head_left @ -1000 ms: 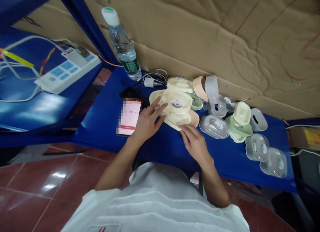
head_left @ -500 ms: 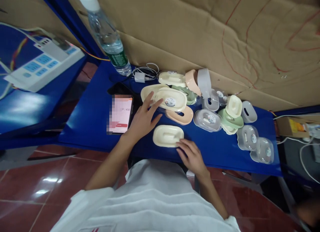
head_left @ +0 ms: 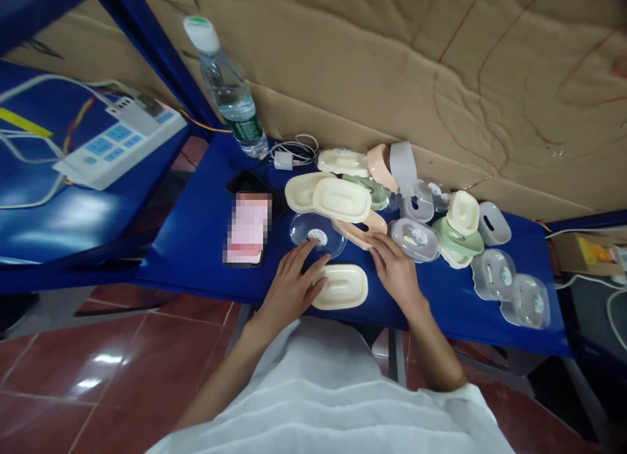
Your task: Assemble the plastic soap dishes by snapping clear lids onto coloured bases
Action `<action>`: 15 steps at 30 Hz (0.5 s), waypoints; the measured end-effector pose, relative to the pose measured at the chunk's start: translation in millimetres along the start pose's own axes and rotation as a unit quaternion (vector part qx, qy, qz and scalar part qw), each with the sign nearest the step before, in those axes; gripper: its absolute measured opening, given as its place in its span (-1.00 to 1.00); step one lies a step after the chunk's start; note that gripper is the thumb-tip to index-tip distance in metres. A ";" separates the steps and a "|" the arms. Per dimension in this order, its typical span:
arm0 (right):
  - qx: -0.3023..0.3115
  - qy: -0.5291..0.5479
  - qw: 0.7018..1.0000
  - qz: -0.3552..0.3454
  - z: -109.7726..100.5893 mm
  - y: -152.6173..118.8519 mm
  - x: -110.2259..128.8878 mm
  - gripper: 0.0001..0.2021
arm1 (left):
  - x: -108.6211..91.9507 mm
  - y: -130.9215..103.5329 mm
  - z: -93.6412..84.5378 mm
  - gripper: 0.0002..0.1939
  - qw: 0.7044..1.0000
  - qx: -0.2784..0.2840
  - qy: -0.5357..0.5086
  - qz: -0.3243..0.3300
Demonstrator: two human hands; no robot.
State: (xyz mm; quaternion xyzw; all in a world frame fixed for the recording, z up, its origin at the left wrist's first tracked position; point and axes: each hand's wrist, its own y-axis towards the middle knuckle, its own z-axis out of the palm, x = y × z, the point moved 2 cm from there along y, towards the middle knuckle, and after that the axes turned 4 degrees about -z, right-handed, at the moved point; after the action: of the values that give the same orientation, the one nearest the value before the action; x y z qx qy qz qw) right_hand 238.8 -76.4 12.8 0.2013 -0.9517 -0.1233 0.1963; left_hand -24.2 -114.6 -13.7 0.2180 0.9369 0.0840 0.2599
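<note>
A clear oval lid (head_left: 298,230) with a round sticker lies in front of the stacked cream trays. My left hand (head_left: 294,281) rests its fingertips at the lid's near edge, fingers apart and holding nothing. Below that hand's fingers is a cream oval tray (head_left: 345,287) with a raised middle, near the table edge. My right hand (head_left: 398,271) has its fingers closed at the near edge of a peach oval ring (head_left: 378,223) with a slot in it. Two cream trays (head_left: 341,199) overlap just behind the lid and the ring.
Right of my hands sit a lidded grey box (head_left: 416,240), a green piece (head_left: 458,238) and several clear-lidded boxes (head_left: 494,274). A phone (head_left: 247,228) lies left, with a water bottle (head_left: 240,114) and a white charger (head_left: 284,160) behind. The power strip (head_left: 120,147) is on another surface.
The clear stickered lid has come off the cream trays and now lies in front of them. My left hand moved down with it. My right hand left the near cream tray for the peach ring.
</note>
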 end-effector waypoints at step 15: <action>0.009 0.111 0.993 -0.028 -32.6 -85.5 10.3 -0.63 | 11.0 17.1 9.1 -0.46 0.998 -0.030 -0.004 -0.060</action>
State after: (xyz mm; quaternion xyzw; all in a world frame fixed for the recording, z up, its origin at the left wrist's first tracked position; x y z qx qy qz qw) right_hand 272.6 -161.9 18.4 0.2418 -0.9191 -0.0974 0.2956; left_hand -21.7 -94.0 -21.7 0.1538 0.9442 0.0959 0.2751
